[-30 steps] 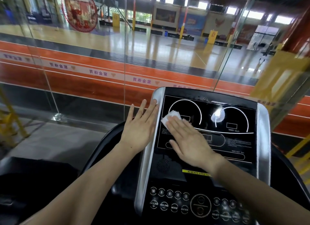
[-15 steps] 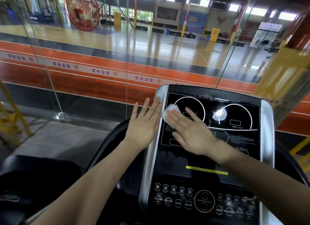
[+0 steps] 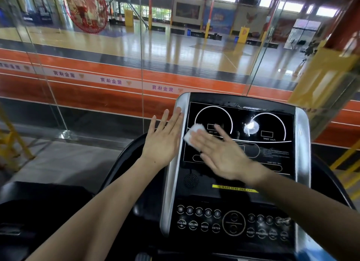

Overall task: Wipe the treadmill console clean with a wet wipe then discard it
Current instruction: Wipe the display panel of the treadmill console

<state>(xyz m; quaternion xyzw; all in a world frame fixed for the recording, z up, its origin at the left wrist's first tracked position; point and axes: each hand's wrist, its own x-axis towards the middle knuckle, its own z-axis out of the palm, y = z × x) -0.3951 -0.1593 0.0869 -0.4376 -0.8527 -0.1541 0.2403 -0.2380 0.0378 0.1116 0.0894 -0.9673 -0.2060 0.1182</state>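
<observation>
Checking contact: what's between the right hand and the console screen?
Head view: the white wet wipe lies under the right hand's straight fingers, pressed flat on the console screen's left dial. The left hand rests open on the silver side rail.

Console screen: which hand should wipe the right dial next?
Right. The right hand already presses the wet wipe flat on the console by the left dial, so it can likely slide across. The left hand only rests open on the silver edge.

Shiny black console panel (image 3: 272,163), smooth like glass, with brushed silver side strips (image 3: 173,163), maybe metal. Soft white wet wipe (image 3: 191,135), a bit crumpled. Clear glossy glass wall (image 3: 97,85) behind.
</observation>
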